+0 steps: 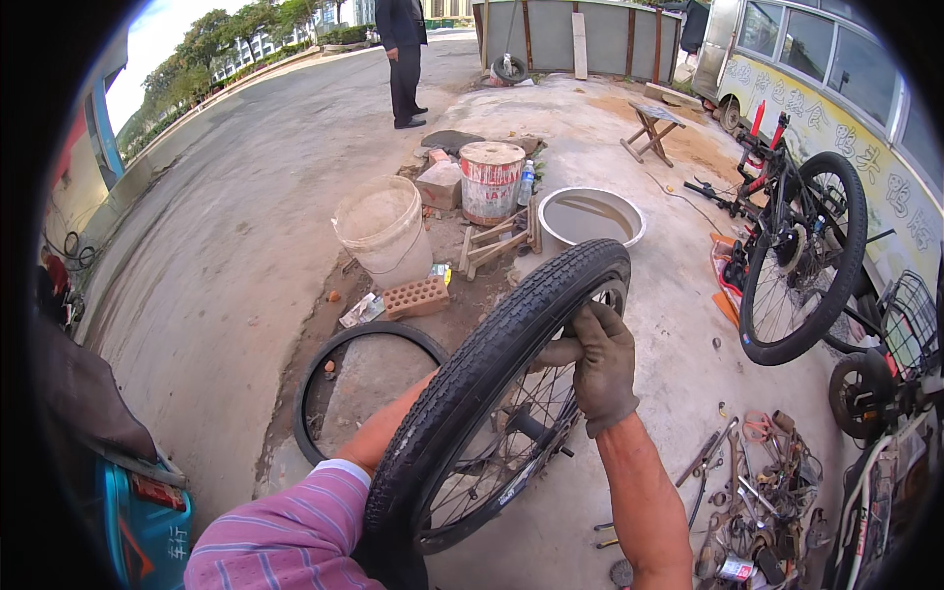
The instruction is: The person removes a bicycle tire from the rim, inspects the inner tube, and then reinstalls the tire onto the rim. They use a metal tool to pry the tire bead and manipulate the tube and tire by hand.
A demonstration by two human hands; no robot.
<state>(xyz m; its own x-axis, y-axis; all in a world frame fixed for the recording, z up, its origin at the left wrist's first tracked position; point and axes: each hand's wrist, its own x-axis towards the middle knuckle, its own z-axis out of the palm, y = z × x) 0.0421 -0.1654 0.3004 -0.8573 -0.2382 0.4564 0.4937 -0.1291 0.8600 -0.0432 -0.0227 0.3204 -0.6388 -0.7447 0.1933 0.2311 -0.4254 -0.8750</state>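
A spoked bicycle wheel (526, 423) with a black treaded tyre (492, 364) stands tilted in front of me. My right hand (602, 366), in a dark work glove, closes its fingertips at the inner side of the rim, near the top. My left forearm passes behind the tyre. Gloved fingers of my left hand (557, 353) show through the wheel, bent at the rim close to the right hand; the rest of that hand is hidden. Whatever small part lies between the fingertips is too hidden to make out.
A loose tyre (303, 393) lies left of the wheel. Beyond are a whitish bucket (385, 236), a perforated brick (416, 298), a paint drum (492, 187) and a basin of water (590, 218). An upturned bicycle (801, 256) and scattered tools (752, 482) are at right. A person (401, 59) stands far off.
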